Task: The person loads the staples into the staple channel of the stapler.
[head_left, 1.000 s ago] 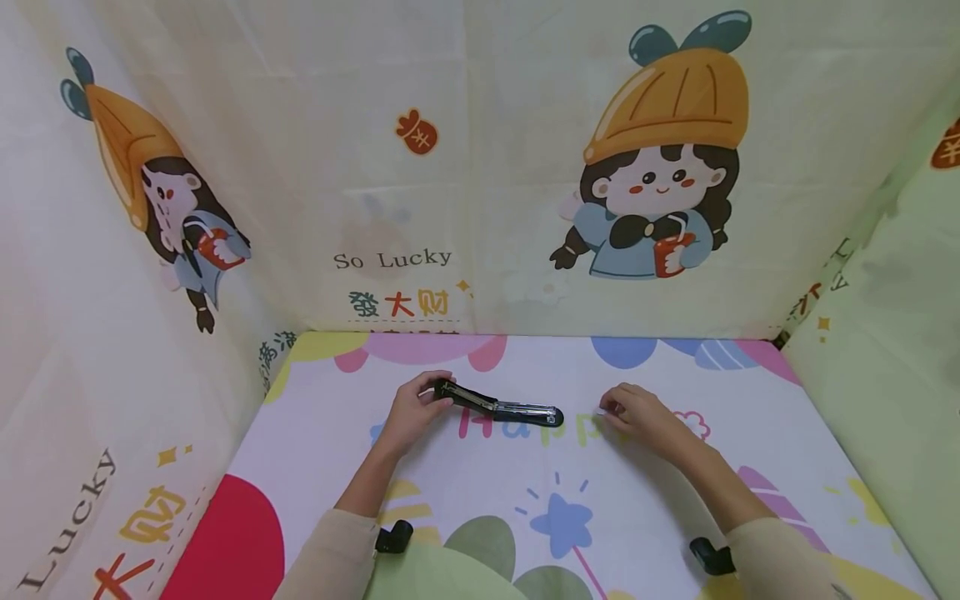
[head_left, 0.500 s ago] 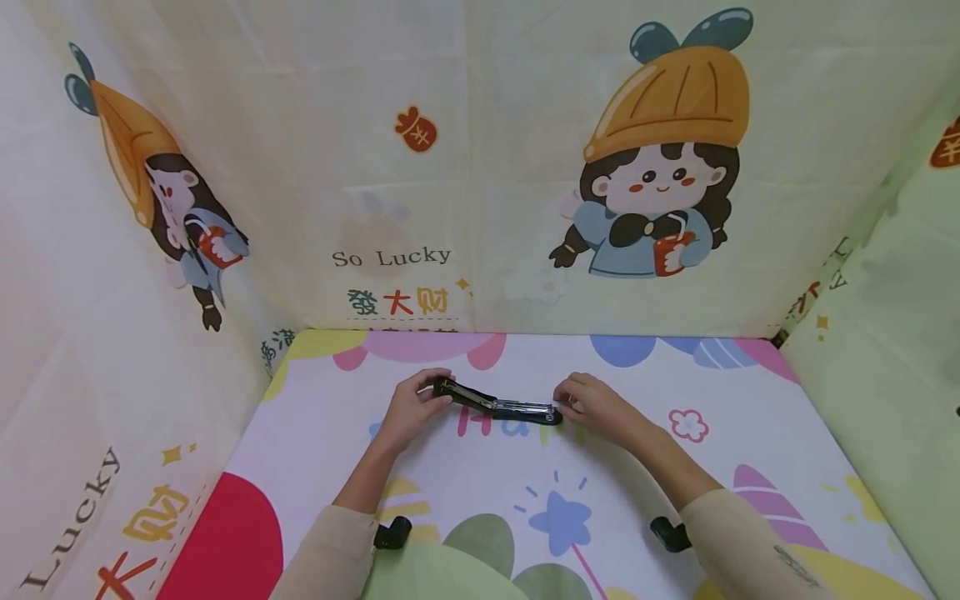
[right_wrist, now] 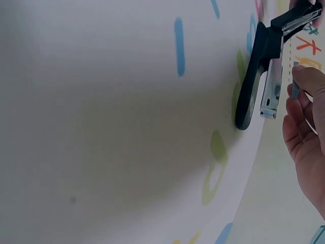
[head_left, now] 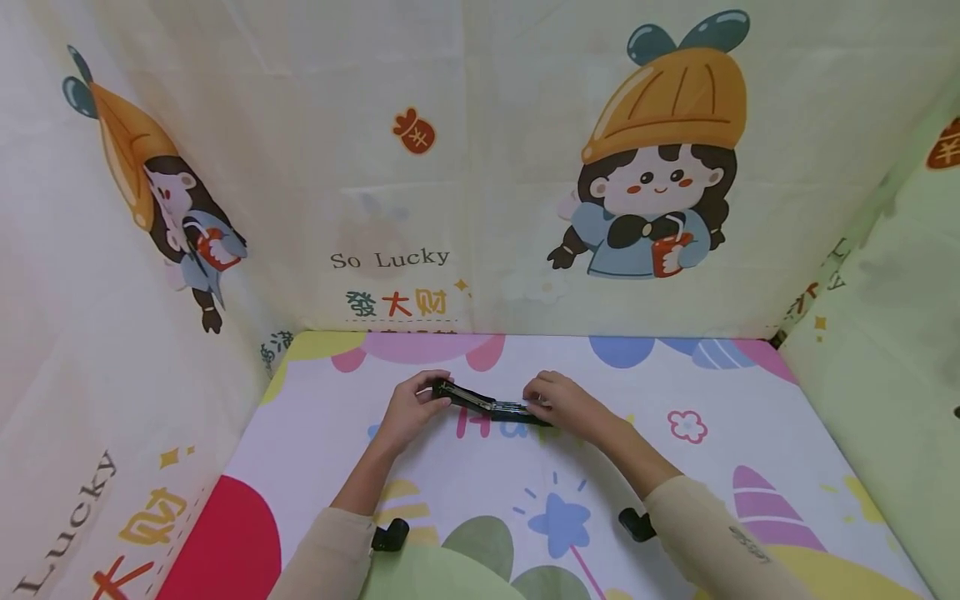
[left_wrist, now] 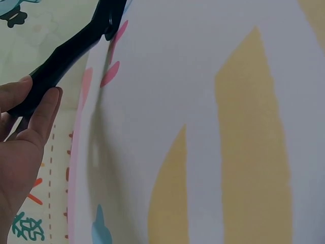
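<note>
Item 1: stapler (head_left: 482,406), black with silver metal inner parts, swung open into a shallow angle. Located mid-surface, between the two hands, over printed coloured lettering. Whether its right end touches the surface cannot be told.

Item 2: left hand (head_left: 410,411), palm partly visible. Grip pinching the stapler's left end, thumb on one side and fingers on the other.

Item 3: right hand (head_left: 567,405), beside the stapler's right end, covering part of it in the head view. Grip pinching a small grey strip (right_wrist: 295,90) between thumb and fingers.

Item 4: metal channel (right_wrist: 272,90) of the stapler, standing apart from the black arm beside it at its free end. The strip is near the channel; contact between the two is not seen.

Item 5: surface (head_left: 465,479), white, printed with a blue star (head_left: 559,525), a pink flower outline (head_left: 687,427) and a large red shape (head_left: 225,542).

Item 6: cream cloth (head_left: 517,150) behind the surface, bearing cartoon figures and lettering.

Item 7: beige sleeves (head_left: 330,542), one per arm, each with a black device (head_left: 391,535) at the cuff.
</note>
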A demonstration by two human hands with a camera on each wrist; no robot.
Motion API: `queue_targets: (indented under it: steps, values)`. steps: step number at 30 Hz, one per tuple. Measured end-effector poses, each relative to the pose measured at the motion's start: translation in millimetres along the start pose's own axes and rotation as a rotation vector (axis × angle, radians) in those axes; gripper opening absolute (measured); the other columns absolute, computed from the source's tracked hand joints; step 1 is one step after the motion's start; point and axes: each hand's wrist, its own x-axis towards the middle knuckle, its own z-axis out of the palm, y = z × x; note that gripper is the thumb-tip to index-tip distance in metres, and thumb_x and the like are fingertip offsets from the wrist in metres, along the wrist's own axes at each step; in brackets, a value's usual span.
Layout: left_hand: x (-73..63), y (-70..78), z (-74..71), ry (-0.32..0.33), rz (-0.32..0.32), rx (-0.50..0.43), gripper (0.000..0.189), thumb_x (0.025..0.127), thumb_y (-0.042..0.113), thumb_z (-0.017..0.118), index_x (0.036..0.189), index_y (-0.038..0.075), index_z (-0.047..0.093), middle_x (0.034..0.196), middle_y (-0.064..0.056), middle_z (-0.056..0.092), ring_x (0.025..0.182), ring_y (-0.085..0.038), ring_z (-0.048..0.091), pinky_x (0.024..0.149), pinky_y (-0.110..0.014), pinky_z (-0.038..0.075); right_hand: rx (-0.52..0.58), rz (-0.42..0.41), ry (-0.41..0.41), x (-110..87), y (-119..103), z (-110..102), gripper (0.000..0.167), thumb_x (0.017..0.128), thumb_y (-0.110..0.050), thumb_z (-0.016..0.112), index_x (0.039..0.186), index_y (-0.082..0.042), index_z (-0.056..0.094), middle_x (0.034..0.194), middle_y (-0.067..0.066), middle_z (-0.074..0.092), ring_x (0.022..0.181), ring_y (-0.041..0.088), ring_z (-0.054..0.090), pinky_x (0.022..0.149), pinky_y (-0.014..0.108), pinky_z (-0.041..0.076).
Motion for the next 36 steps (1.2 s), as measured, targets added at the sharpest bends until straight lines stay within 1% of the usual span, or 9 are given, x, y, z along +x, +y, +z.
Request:
queue_targets:
  steps: [2,8,14,17,21,28,33,36]
  values:
    - [-0.7,-0.3,-0.5,0.004,-0.001,0.002,0.044,0.091,-0.009,0.072,0.134,-0.004,0.063,0.136,-0.024,0.062,0.122,-0.04,0.065,0.092,-0.026,0.059,0.007,-0.008,-0.01,2.9,-2,3,0.01,0.093,-0.014,0.077,0.102,-0.009,0.073,0.096,0.001,0.066,0.091,0.016,0.062,0.083,0.031,0.058]
    - [-1.7,-0.3,-1.0,-0.004,-0.005,-0.006,0.044,0.091,-0.008,0.072,0.134,-0.004,0.063,0.136,-0.024,0.062,0.123,-0.04,0.065,0.093,-0.027,0.059,0.006,0.019,-0.064,11.4,-8,7,0.011,0.096,-0.017,0.075,0.104,-0.01,0.074,0.098,0.002,0.067,0.091,0.016,0.06,0.086,0.031,0.057]
    - [-0.3,-0.2,0.0,0.003,-0.008,-0.001,0.045,0.092,-0.008,0.071,0.135,-0.006,0.061,0.137,-0.024,0.061,0.122,-0.04,0.065,0.094,-0.029,0.058,-0.017,0.016,-0.068,15.6,-11,9,0.01,0.095,-0.018,0.075,0.102,-0.01,0.075,0.096,0.001,0.066,0.088,0.015,0.058,0.083,0.029,0.057]
    - [-0.2,-1.1,-0.1,0.003,-0.007,-0.003,0.045,0.092,-0.009,0.07,0.136,-0.006,0.06,0.137,-0.025,0.061,0.123,-0.04,0.065,0.094,-0.028,0.058,-0.016,0.022,-0.078,16.3,-11,10,0.01,0.095,-0.017,0.075,0.102,-0.01,0.075,0.096,0.001,0.067,0.088,0.015,0.058,0.082,0.03,0.057]
    - [-0.7,0.2,0.4,0.006,-0.018,-0.005,0.046,0.091,-0.01,0.071,0.135,-0.005,0.061,0.136,-0.024,0.062,0.123,-0.039,0.065,0.093,-0.027,0.059,-0.019,0.033,-0.083,16.8,-12,11,0.01,0.095,-0.016,0.076,0.102,-0.009,0.075,0.096,0.002,0.067,0.089,0.016,0.058,0.083,0.031,0.057]
    - [-1.2,2.2,0.2,0.019,-0.03,0.014,0.045,0.09,-0.009,0.072,0.134,-0.004,0.063,0.136,-0.022,0.063,0.121,-0.038,0.066,0.092,-0.031,0.06,-0.035,0.041,-0.092,18.1,-12,14,0.011,0.095,-0.017,0.076,0.103,-0.009,0.075,0.097,0.002,0.067,0.09,0.016,0.058,0.083,0.031,0.057]
    - [-0.4,0.2,-0.2,0.013,-0.024,0.02,0.045,0.091,-0.009,0.072,0.135,-0.004,0.062,0.136,-0.023,0.062,0.121,-0.039,0.066,0.093,-0.031,0.059,-0.039,0.054,-0.098,18.6,-12,17,0.012,0.096,-0.018,0.075,0.104,-0.01,0.075,0.098,0.002,0.066,0.091,0.016,0.058,0.084,0.031,0.057]
    - [-0.4,0.3,0.0,0.008,-0.021,0.02,0.045,0.091,-0.009,0.071,0.135,-0.004,0.062,0.136,-0.023,0.062,0.121,-0.039,0.066,0.094,-0.031,0.059,-0.035,0.058,-0.086,18.1,-12,18,0.012,0.095,-0.019,0.076,0.104,-0.01,0.076,0.098,0.001,0.066,0.092,0.016,0.059,0.085,0.032,0.057]
